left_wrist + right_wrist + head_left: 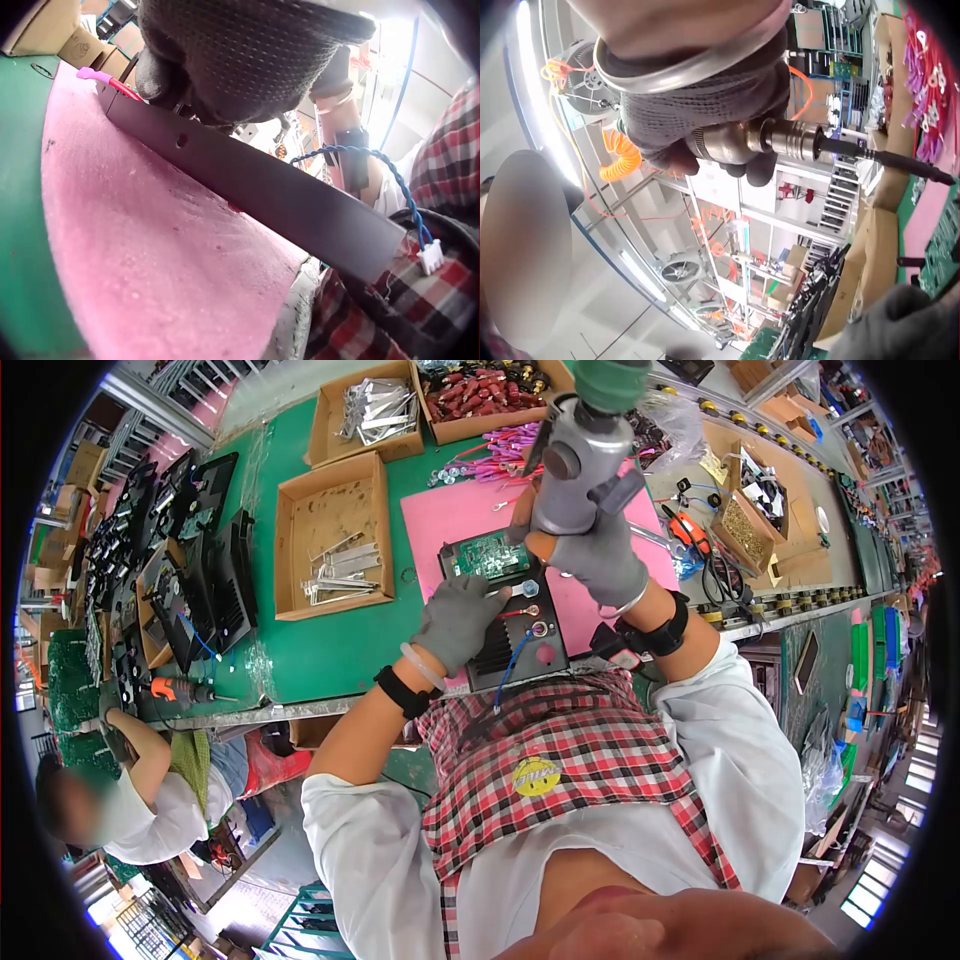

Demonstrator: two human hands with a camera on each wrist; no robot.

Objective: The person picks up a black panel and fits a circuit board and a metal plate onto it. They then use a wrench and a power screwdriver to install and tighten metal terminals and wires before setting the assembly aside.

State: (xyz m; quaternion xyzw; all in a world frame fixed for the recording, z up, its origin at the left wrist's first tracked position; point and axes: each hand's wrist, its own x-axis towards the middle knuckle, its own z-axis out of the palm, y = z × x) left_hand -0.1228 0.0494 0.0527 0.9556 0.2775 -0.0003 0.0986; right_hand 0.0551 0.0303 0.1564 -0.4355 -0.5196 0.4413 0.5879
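My gloved right hand (600, 555) grips a grey power screwdriver (575, 475) with a green end. Its dark bit (900, 161) points toward the green circuit board (490, 556) in the right wrist view. That board sits at the far end of a black metal housing (550, 630) on a pink mat (425, 525). My gloved left hand (457, 622) rests on the housing, its fingers reaching toward a clear-blue round part (525, 589). A red ring-terminal lead (522, 612) and a twisted blue wire (513, 672) with a white plug lie on the housing. The left fingertips are partly hidden.
A cardboard tray (285, 550) of metal strips stands left, with another box (320, 435) behind. Pink ring-terminal leads (500, 455) lie behind the mat. At right are orange-handled pliers (688, 532). Black housings (205, 580) and an orange drill (175, 690) lie left, near another person (150, 800).
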